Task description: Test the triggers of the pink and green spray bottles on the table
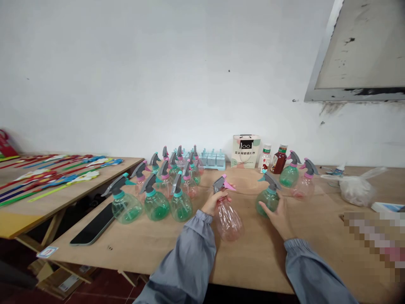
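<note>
Two spray bottles are being handled at the table (253, 257), as seen from the head view. The left hand (215, 202) has its grip wrapped round the neck of a pink bottle (230, 223), which leans, its trigger pointing right; whether its base touches the wood I can't tell. The right hand (280, 217) has thumb and fingers about the side of a green bottle (265, 197), just beyond. I'd call the step in hand managing both at once; the next move calls for a steady left grip and enough squeeze from the right to keep that rounded body from slipping. No liquid shows in the pink bottle. The green ones in the left cluster (157, 205) look deeper green low down, liquid or tinted base, I can't say. Behind, a small bottle (279, 161) looks dark red, a paper bag (245, 158) hides its contents, and a plastic bag (357, 190) holds something pale.
</note>
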Motion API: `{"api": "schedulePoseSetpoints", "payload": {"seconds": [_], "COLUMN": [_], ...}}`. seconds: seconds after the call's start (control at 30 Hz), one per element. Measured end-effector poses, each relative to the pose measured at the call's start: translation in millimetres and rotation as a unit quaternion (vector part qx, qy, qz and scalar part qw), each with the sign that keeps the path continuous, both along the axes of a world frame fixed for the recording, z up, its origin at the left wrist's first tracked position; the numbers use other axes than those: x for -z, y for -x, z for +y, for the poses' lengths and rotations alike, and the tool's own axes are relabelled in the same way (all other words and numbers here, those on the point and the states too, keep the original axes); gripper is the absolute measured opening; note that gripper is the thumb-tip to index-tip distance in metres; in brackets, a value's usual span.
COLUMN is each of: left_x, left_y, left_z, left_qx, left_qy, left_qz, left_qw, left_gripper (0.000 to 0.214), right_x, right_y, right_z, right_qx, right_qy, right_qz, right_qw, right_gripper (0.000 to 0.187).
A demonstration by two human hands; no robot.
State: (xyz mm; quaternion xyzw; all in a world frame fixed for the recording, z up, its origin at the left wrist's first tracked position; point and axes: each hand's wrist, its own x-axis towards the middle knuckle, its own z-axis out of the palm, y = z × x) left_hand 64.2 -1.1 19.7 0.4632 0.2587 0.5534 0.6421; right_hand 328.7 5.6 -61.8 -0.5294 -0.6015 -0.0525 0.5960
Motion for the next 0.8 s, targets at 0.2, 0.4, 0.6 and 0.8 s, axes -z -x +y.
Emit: {"api": "schedulePoseSetpoints", "payload": {"seconds": [0.2, 0.4, 0.6, 0.8], "left_x": [1.1, -6.2, -2.2, -2.0], "left_y": [0.5, -2.4, -1.9, -0.4], "left_z": [0.2, -5.1, -1.9, -2.1], "left_qx": [-0.036, 0.007, -0.067, -0.053], "left_qy": [0.021, -0.010, 0.069, 0.034], "left_qz": [-0.006, 0.000, -0.025, -0.015], "left_qw": [0.999, 1.000, 0.995, 0.998], "left_gripper": [0.030, 0.043, 0.035, 0.031], "right_x": [-1.1, -1.2, -0.3, -0.1], "right_y": [1.1, 1.7, 0.5, -0.5], "right_z": [-0.1, -0.5, 0.5, 0.9], "right_qx": [0.003, -0.002, -0.006, -0.003], "right_qy": [0.002, 0.014, 0.007, 0.008], "right_qz": [0.008, 0.018, 0.011, 0.008], "right_qw": [1.000, 1.000, 1.000, 1.000], "right_gripper": [0.086, 0.086, 0.085, 0.085]}}
